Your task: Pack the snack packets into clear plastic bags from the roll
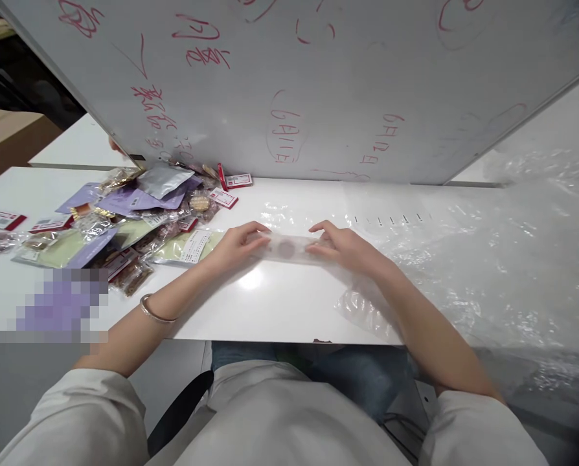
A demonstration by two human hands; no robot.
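Between my hands, just above the white table, stretches a narrow strip of translucent plastic wrap [299,249]. A round brownish shape shows dimly at its middle; I cannot tell what it is. My left hand [238,247] grips the left end between thumb and fingers. At the other end, my right hand [348,247] pinches the plastic with curled fingers. Clear plastic film [364,307] lies under and beside my right forearm. Just left of my left hand is a pale green packet [187,248] with a white label.
Packets, including purple pouches [124,200], a silver pouch [163,179] and red-and-white boxes [238,180], are heaped on the left. A whiteboard [338,77] with red writing stands across the back. A large sheet of clear plastic film [493,259] covers the right side and hangs over the table's edge.
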